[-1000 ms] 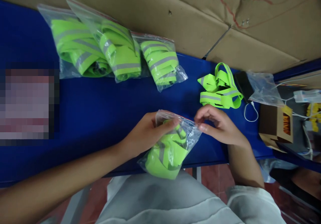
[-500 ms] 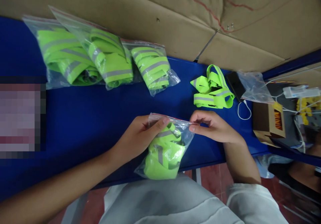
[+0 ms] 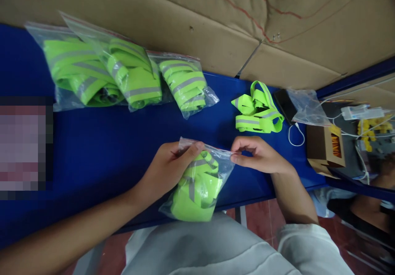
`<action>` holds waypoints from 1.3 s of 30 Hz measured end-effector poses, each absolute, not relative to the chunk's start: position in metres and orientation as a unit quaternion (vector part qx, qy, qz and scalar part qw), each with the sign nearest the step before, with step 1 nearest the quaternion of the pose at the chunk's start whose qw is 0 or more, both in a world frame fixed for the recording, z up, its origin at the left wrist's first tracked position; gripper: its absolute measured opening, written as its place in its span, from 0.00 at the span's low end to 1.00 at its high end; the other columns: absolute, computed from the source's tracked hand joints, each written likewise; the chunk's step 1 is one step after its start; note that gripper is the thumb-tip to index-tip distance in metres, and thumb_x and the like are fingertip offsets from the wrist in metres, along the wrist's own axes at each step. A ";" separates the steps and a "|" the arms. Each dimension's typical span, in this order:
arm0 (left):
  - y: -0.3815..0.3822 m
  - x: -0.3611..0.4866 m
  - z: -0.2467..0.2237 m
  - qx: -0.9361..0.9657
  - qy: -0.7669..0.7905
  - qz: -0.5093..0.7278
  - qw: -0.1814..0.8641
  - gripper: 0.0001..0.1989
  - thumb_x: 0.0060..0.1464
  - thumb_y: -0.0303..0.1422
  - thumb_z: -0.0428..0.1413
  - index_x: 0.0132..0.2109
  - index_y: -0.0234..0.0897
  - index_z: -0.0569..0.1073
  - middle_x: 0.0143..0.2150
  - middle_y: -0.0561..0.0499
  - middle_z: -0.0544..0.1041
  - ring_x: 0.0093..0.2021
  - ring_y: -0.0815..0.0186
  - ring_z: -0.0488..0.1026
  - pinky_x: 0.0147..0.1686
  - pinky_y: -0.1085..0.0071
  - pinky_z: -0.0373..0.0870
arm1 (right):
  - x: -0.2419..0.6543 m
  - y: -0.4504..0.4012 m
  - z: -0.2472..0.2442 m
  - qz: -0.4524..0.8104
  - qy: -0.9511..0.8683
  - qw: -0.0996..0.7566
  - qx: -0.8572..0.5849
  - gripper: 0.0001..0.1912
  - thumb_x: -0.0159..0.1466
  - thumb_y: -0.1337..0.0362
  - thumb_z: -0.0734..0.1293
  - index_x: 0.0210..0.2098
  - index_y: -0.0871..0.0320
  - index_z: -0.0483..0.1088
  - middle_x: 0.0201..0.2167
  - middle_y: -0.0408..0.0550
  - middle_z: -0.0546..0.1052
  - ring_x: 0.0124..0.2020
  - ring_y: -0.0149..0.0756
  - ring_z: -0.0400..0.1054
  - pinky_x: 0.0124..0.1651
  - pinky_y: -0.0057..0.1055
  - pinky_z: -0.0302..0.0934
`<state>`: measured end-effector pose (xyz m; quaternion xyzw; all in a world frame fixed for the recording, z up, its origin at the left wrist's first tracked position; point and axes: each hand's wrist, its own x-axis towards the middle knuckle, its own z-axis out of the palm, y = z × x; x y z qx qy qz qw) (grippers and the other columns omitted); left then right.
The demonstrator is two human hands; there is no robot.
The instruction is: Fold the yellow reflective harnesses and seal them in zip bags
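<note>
Between my hands, over the table's front edge, hangs a clear zip bag [image 3: 226, 169] with a folded neon-yellow reflective strap [image 3: 197, 197] inside. My left hand [image 3: 173, 164] grips its top left corner, thumb across the front. At the top right corner, my right hand [image 3: 254, 153] pinches the red-lined zip edge between thumb and forefinger. Beyond my right hand a loose reflective strap [image 3: 259, 110] lies bundled on the blue table [image 3: 117, 143]. Three bagged straps lie along the back: a left bag [image 3: 77, 69], a middle bag [image 3: 135, 73] and a right bag [image 3: 187, 86].
A black power bank [image 3: 284, 105] with a white cable lies right of the loose strap, partly under an empty clear bag [image 3: 308, 106]. Further right is an open cardboard box [image 3: 324, 149]. Brown cardboard [image 3: 185, 24] walls the back. Part of another person [image 3: 370, 213] shows at lower right.
The view has shifted slightly, so everything sits a little further left. Both hands keep their hold on the bag's top edge, with hardly any other movement.
</note>
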<state>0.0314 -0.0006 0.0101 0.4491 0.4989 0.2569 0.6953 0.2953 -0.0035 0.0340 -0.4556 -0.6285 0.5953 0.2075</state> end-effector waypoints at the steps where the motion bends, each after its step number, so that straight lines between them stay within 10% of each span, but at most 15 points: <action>1: -0.001 0.031 0.010 0.447 0.502 0.261 0.693 0.22 0.58 0.53 0.62 0.38 0.37 0.85 0.30 0.49 0.82 0.29 0.67 0.73 0.28 0.76 0.68 | 0.296 -0.003 0.035 0.601 -0.631 0.197 -0.449 0.09 0.67 0.61 0.73 0.36 0.60 0.73 0.30 0.42 0.75 0.31 0.26 0.67 0.35 0.22 0.62; 39: -0.005 0.034 0.012 0.490 0.480 0.242 0.687 0.21 0.61 0.51 0.58 0.35 0.37 0.82 0.29 0.51 0.80 0.28 0.69 0.71 0.26 0.77 0.65 | 0.278 -0.014 0.034 0.518 -0.671 0.221 -0.483 0.06 0.67 0.64 0.70 0.35 0.59 0.71 0.28 0.41 0.73 0.28 0.26 0.65 0.32 0.24 0.59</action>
